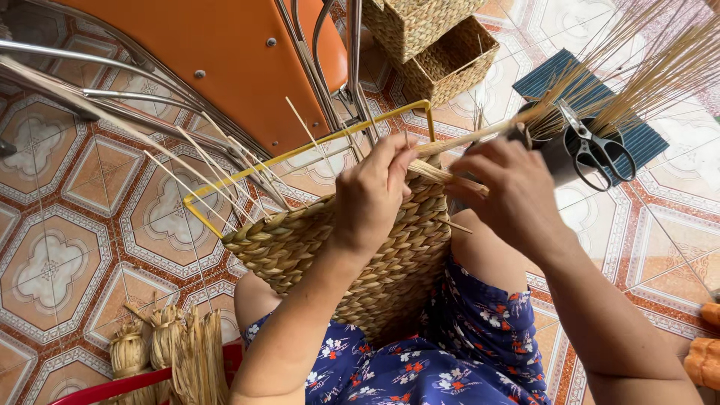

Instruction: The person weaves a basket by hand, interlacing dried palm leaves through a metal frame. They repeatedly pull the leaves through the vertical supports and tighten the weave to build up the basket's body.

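Observation:
A half-woven straw basket on a yellow wire frame rests on my lap. My left hand grips the basket's upper edge and pinches a straw strand that runs off to the upper right. Just to its right, my right hand closes on the same bundle of straw where it meets the weave. Loose thin straws stick out of the frame to the left.
Two finished woven baskets sit stacked at the top. Scissors stand in a dark cup with a sheaf of thin stalks. An orange chair with metal legs is upper left. Straw bundles lie lower left on the tiled floor.

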